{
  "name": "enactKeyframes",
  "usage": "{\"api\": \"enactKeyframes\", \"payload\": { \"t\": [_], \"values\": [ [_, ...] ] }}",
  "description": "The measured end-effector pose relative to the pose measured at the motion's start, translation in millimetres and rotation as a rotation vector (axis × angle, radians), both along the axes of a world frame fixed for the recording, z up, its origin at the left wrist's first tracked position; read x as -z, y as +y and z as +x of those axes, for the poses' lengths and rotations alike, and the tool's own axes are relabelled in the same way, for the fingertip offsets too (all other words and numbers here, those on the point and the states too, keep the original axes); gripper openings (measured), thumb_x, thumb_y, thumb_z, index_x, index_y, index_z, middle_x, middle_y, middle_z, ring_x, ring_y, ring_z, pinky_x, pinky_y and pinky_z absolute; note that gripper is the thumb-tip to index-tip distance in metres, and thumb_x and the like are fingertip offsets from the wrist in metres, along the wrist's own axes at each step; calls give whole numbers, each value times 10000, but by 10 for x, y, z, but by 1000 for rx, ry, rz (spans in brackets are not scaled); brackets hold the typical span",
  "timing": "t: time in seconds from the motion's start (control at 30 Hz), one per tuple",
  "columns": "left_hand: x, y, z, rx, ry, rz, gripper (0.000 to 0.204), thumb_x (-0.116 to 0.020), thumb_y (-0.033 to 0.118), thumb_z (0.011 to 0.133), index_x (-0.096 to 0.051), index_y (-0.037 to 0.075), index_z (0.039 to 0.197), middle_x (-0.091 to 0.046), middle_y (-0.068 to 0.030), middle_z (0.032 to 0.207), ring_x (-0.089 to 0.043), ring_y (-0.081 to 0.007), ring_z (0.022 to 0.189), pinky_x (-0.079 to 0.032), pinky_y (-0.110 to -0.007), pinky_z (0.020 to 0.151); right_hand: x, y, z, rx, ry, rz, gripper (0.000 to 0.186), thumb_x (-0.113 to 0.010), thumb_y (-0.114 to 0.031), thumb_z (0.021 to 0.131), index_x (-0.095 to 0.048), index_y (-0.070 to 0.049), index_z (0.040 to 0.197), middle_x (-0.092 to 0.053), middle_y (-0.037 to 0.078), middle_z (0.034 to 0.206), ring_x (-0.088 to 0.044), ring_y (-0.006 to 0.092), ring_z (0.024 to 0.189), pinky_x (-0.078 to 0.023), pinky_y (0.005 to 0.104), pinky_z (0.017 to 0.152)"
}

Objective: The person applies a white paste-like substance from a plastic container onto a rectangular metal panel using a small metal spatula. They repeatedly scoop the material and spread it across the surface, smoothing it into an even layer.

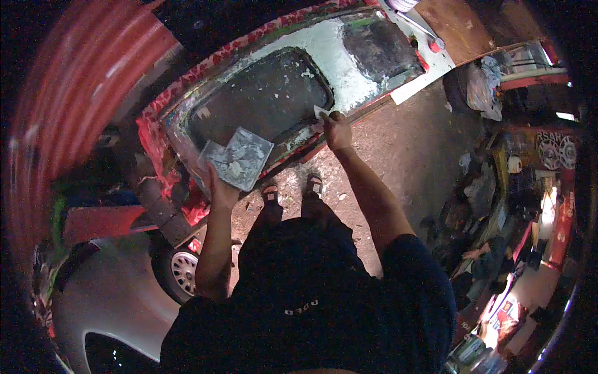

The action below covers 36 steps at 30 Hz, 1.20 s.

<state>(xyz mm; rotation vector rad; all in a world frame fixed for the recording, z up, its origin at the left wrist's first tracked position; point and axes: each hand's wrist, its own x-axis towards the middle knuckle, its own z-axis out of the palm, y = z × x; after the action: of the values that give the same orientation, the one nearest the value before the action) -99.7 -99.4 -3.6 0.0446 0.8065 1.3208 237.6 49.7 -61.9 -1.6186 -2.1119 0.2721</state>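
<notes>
A large panel (337,67) with a whitish, patchy coat and dark recessed areas lies before me. My left hand (222,186) grips the near edge of a flat, smeared grey plate (247,159), held over the panel's near left part. The fingers under that plate are partly hidden. Near the panel's front edge, my right hand (337,131) is closed on a small pale flat piece, perhaps a spreader (319,112), whose tip lies close to the corner of the larger dark recess (255,93). Its exact shape is hard to see.
Red-spattered sheeting (163,159) borders the panel's left end. A white board (416,84) with a red-capped tube (436,45) is at the far right. A grey car (118,287) stands at the lower left. Cluttered shelves (498,249) line the right; a plastic bag (484,90) hangs there.
</notes>
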Motion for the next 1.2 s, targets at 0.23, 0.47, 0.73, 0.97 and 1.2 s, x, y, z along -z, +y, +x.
{"api": "enactKeyframes", "payload": {
  "t": [0.23,0.47,0.73,0.97,1.2],
  "values": [
    [144,-157,361,-113,-10,-10,842,-391,687,860,-229,121,1462,-325,-70,1476,-318,-285,1351,-263,-464,1105,-61,-22,109,-213,74,1,400,-578,-57,750,-592,-67,1150,-582,161,897,-573,363,823,-492,438,683],
    [166,-195,659,-169,51,67,872,-418,703,833,-246,108,1447,-363,-89,1449,-376,-306,1313,-326,-488,1070,-66,40,149,-306,-66,-38,344,-525,-80,803,-588,-38,1138,-570,156,946,-569,359,851,-497,436,720],
    [140,-271,870,-216,47,81,874,-425,702,829,-273,78,1421,-395,-118,1419,-443,-350,1253,-430,-553,970,225,9,270,-333,-235,-85,396,-473,-117,852,-504,-67,1244,-555,145,1039,-567,332,880,-501,442,705],
    [182,-280,1010,-301,17,61,870,-426,699,832,-275,75,1419,-424,-125,1396,-468,-352,1229,-460,-547,936,499,-47,387,-443,-293,-198,465,-471,-149,847,-454,-8,1290,-523,160,1087,-549,335,946,-502,450,742],
    [-55,-297,1157,-221,-16,206,873,-402,713,831,-288,70,1411,-441,-156,1365,-524,-370,1153,-528,-545,814,140,-70,490,-538,-216,-166,375,-475,-199,875,-525,-64,1222,-530,187,1081,-580,381,916,-502,469,746]
  ]
}}
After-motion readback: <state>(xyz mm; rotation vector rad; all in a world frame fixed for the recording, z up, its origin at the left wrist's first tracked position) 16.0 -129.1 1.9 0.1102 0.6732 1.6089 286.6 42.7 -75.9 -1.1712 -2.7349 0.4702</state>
